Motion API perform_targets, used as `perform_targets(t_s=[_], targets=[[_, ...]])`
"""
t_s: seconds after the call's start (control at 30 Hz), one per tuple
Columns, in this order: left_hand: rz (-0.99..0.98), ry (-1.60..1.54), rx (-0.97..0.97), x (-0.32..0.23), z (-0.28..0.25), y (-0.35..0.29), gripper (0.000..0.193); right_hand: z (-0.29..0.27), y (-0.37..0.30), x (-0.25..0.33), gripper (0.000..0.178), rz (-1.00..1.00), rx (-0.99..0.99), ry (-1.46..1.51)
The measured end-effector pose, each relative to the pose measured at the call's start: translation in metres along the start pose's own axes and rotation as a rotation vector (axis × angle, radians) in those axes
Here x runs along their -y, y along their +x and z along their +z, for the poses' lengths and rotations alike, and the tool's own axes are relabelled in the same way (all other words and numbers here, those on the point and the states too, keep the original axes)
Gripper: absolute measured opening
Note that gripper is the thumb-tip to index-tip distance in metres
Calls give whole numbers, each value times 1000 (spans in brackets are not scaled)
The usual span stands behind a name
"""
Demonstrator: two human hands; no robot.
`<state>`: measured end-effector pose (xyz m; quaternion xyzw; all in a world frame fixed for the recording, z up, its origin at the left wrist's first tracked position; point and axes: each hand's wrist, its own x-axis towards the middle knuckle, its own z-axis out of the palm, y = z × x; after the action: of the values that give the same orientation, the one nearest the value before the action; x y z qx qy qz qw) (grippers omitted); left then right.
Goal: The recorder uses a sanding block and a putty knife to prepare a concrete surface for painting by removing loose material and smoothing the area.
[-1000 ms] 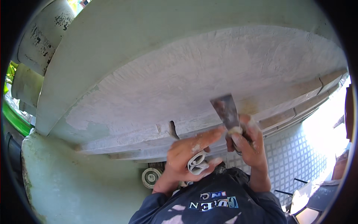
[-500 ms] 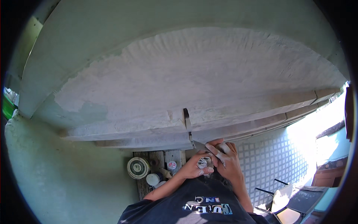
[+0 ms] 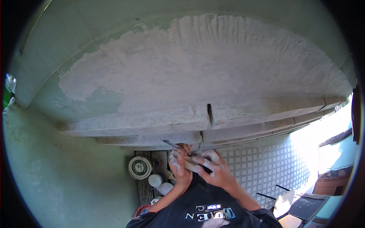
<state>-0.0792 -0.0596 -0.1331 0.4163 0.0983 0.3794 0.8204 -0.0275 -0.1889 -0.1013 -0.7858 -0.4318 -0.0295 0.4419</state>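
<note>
My left hand (image 3: pixel 181 167), dusted with white, is closed in front of my chest around what looks like a pale rolled piece (image 3: pixel 189 165); fingers partly cover it. Beside it is my right hand (image 3: pixel 217 170), its fingers bent and smeared with white. A thin grey blade (image 3: pixel 170 143), like a putty knife's, juts out left past my left fingers. Its dark, blurred shank runs back toward my right hand, where the grip is mostly hidden. Above both hands spreads a curved pale green surface with a rough whitish coat (image 3: pixel 182 72).
Stepped ledges (image 3: pixel 152 127) with a dark vertical slot cross below the coated area. At left, a round lidded tub (image 3: pixel 140 167), a white-lidded jar (image 3: pixel 155 180) and a white bottle (image 3: pixel 165 188) stand on wooden slats (image 3: pixel 145 195). A chair (image 3: pixel 304 205) stands lower right by patterned tiles (image 3: pixel 262 163).
Both hands have shifted left, and the left has turned upward. The blade now sticks out on the left side of the left hand. The rolled piece's open end no longer shows.
</note>
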Motion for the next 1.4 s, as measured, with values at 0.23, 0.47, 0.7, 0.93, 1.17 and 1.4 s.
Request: perform_targets(t_s=[0.23,0.47,0.7,0.93,1.17,1.4], targets=[[114,552,198,-19,-8,8,52,-2,12,8,43,24,129,261],[74,671,315,-31,1,21,62,2,15,8,62,191,104,278],[250,479,241,-15,5,19,65,-1,13,5,61,121,47,330],[409,400,15,-38,-30,42,35,-98,53,3,36,-121,-769,-275],[590,407,-178,-68,-61,84,25,-193,147,-26,34,-249,-1199,-891],[664,431,-188,-67,-71,93,19,-171,176,-23,32,-449,-1340,-266]])
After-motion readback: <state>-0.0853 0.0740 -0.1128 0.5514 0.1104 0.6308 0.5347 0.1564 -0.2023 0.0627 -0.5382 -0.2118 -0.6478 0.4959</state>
